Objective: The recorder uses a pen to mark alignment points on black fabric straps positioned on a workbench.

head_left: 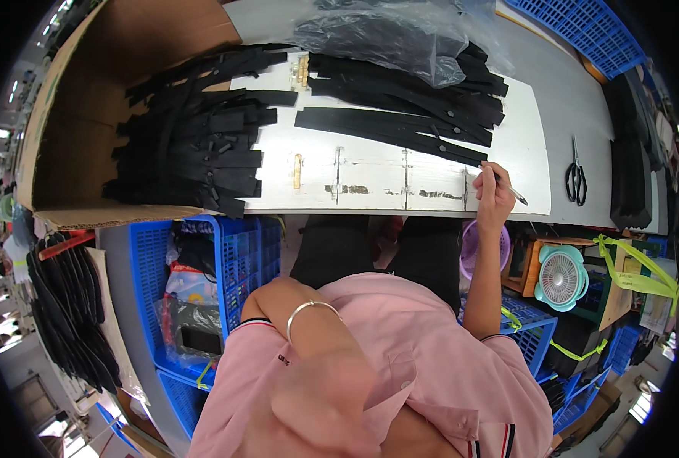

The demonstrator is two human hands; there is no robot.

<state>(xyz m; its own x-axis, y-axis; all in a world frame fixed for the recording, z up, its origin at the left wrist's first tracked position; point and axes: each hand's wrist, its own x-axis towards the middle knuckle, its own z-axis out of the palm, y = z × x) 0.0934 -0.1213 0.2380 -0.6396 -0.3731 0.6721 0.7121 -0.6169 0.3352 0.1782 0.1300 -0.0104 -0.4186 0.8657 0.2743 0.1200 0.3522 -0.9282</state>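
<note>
My right hand (pixel 493 191) is closed around a pen (pixel 518 196), whose shaft slants out to the right of the fingers. Its fingertips meet the right end of a long black fabric strip (pixel 385 133) lying on the white board (pixel 370 172). Whether they pinch that strip I cannot tell. My left hand (pixel 313 401), lifted close in front of my chest, is smeared by motion, and its fingers do not show clearly. A pile of similar black strips (pixel 400 95) lies just beyond, partly under clear plastic film (pixel 385 38).
At left, a cardboard box (pixel 57 145) on its side holds more black strips (pixel 194 145). Black scissors (pixel 576 179) lie right of the board, near dark stacked pieces (pixel 629 153). Blue crates (pixel 225 282) and a small teal fan (pixel 561 277) are below the table edge.
</note>
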